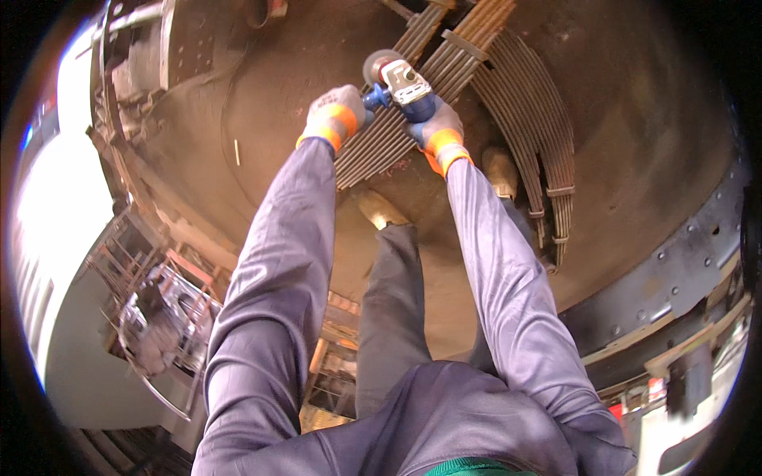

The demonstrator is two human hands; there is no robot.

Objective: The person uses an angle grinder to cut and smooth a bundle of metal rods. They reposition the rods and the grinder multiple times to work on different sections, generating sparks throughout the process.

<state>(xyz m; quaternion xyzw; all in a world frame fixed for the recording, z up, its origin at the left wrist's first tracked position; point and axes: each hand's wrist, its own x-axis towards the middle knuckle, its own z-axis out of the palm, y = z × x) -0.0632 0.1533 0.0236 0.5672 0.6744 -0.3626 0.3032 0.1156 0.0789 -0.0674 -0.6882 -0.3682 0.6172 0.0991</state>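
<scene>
Blue grinder (409, 90), partly behind hands (440, 129)

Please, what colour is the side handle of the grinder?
The side handle is blue; it shows best in the head view.

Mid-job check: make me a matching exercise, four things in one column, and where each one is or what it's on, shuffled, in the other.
Things:
1. Left hand
2. Right hand
3. Curved stack of metal strips
4. Thin white stick

Places:
A. On the brown floor, left of both hands
B. Around the blue body of the grinder
C. Right of both hands
D. At the blue side handle

Pairs: 1-D, 2-B, 3-C, 4-A
</scene>
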